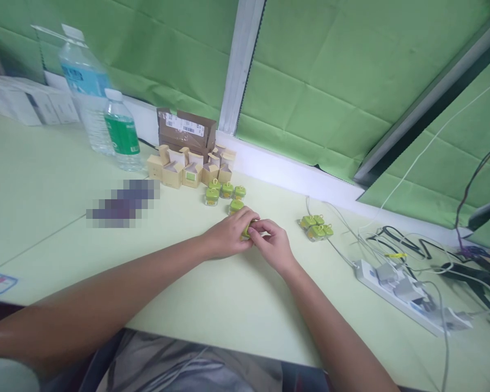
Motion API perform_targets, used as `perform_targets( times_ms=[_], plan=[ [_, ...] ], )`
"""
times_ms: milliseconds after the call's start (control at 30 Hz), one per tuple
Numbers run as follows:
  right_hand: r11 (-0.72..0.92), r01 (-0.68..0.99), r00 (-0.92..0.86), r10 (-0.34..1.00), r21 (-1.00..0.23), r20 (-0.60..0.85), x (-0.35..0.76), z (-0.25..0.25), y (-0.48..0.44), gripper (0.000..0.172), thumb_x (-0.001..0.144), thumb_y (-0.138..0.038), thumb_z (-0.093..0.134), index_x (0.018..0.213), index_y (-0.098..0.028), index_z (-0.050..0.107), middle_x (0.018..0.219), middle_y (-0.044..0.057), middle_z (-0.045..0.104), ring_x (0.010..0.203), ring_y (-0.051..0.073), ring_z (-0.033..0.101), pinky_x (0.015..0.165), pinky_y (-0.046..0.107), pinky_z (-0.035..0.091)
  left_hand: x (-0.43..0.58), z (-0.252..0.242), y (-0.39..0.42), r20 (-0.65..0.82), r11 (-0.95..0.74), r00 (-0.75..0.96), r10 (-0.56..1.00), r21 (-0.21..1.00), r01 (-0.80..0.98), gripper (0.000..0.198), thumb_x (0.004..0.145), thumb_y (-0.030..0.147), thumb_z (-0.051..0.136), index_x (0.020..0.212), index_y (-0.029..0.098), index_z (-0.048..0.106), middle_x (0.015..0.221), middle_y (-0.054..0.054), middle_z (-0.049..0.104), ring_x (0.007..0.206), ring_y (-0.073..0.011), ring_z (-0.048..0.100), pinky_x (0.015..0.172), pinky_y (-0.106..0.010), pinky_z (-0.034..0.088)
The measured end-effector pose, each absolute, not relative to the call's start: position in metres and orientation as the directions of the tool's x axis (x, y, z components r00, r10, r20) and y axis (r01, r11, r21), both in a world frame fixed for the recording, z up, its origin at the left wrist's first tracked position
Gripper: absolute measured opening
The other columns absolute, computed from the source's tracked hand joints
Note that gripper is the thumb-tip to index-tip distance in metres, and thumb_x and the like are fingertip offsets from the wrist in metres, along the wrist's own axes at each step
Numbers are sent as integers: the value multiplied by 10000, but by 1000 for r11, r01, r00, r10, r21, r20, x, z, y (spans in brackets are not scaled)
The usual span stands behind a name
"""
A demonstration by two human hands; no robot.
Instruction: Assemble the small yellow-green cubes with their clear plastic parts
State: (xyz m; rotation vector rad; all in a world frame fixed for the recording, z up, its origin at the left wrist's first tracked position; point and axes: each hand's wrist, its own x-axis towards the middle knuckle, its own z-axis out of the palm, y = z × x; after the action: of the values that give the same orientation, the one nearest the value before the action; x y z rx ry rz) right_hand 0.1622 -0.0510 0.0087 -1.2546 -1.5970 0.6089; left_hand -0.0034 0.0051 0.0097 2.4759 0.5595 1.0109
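Observation:
My left hand [227, 235] and my right hand [274, 245] meet at the middle of the pale green table [57, 201]. Both pinch one small green-lidded item [247, 231], mostly hidden by the fingers. Just beyond my left hand stand several more small green-lidded jars [225, 194]. A second cluster of green pieces [315, 226] lies to the right of my right hand. Behind the jars sit several small tan cartons [191, 167], and a brown cardboard box [185, 129] stands at the wall.
Two water bottles stand at the back left: a large clear one [84, 87] and a smaller green-labelled one [121, 130]. A white power strip [408, 294] with plugs and tangled cables [416, 245] lies at the right. White boxes [24, 98] sit far left.

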Motion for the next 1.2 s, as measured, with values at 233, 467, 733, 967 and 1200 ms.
perform_targets(
  times_ms=[233,467,733,967,1200],
  plan=[
    [295,282,64,944,-913,324,163,8,-48,218,807,-396,714,913,-209,752,982,69,710,832,206,677,729,339,586,-6,16,2,605,-858,660,446,500,122,436,791,81,540,1200,214,469,1150,-91,539,1075,-236,549,923,-390,498],
    [173,66,128,975,-983,181,166,15,-46,370,714,-461,787,949,-175,773,945,63,752,859,223,693,777,375,596,-7,14,6,633,-866,649,422,494,80,564,766,17,469,1293,215,425,1246,-124,539,1147,-255,545,974,-430,489],
    [168,16,194,967,-986,167,168,18,-45,321,687,-414,824,899,-176,785,956,61,753,888,219,686,790,352,585,-7,13,12,621,-814,556,552,548,195,239,895,152,510,1120,193,581,1010,-59,652,867,-194,622,792,-344,509],
    [199,45,201,958,-979,204,169,18,-45,306,684,-403,831,896,-185,793,928,55,753,860,216,677,805,351,565,-7,12,12,635,-801,509,580,557,218,196,911,198,528,1088,189,613,947,-38,684,802,-172,638,739,-311,509],
    [196,65,202,958,-978,205,170,19,-45,292,653,-396,839,837,-173,795,940,59,754,862,223,669,834,358,546,-7,12,14,641,-805,510,574,557,205,166,942,232,515,1017,184,654,878,-29,699,759,-160,633,703,-285,492]
  ],
)
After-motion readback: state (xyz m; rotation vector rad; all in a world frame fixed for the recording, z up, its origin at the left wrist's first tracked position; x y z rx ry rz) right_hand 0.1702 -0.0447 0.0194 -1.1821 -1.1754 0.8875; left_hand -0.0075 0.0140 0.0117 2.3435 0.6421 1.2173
